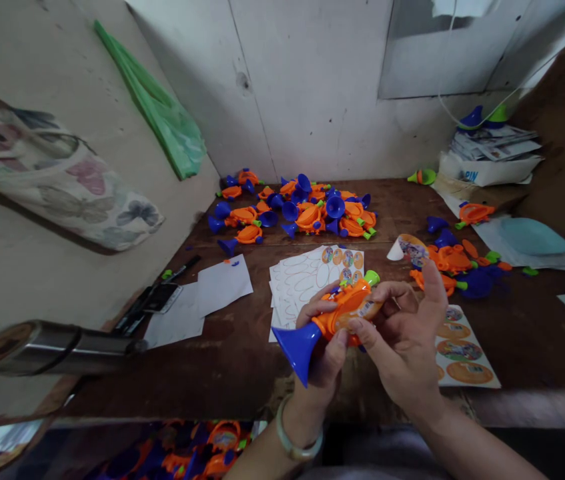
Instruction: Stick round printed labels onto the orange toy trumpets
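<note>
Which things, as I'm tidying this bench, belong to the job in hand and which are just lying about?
Job, apparently:
orange toy in left hand, right hand at its label
sticker sheet at right
partly stripped sheets
piled toys

Lying about, apparently:
metal flask
green bag
patterned cloth

- The left forearm [268, 448] is angled inward from below.
- The left hand [323, 373] is curled in a grip, its thumb pointed forward.
- The right forearm [472, 437] is slanted in from the lower right.
- The right hand [409, 343] is half curled, its thumb extended, one outer finger [433, 287] raised.
</note>
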`<state>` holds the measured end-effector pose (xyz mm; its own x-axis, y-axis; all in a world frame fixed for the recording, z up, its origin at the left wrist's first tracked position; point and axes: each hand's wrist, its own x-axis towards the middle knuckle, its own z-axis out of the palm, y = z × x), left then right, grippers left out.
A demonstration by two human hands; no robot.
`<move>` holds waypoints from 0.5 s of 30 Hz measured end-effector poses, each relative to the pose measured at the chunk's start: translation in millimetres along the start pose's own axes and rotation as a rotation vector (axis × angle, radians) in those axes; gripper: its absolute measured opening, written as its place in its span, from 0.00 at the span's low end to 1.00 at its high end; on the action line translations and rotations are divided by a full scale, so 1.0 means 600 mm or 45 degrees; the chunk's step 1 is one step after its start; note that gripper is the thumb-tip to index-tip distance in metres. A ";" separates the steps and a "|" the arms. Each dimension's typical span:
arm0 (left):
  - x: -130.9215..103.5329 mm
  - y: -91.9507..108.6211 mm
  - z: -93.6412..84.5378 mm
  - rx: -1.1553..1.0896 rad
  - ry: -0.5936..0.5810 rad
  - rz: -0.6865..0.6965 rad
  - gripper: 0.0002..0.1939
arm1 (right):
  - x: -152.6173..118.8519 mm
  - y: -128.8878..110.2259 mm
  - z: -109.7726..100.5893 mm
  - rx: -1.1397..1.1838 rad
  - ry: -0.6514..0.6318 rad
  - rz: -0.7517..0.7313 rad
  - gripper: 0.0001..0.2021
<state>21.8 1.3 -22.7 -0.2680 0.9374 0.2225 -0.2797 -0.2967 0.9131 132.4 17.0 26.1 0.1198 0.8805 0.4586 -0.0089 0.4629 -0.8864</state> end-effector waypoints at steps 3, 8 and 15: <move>0.001 -0.001 0.000 0.010 0.012 -0.019 0.18 | 0.000 0.000 0.004 0.047 0.008 0.007 0.46; 0.002 -0.005 0.000 0.053 0.017 -0.004 0.18 | 0.001 0.000 0.006 0.070 0.005 0.000 0.46; 0.000 -0.005 0.001 0.018 0.051 0.026 0.14 | -0.006 0.004 0.018 0.046 0.015 -0.018 0.45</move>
<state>23.2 2.2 -25.2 -0.3101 0.9230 0.2276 -0.2609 -0.3129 0.9132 121.6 16.3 22.9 0.1322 0.8727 0.4701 -0.0428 0.4788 -0.8769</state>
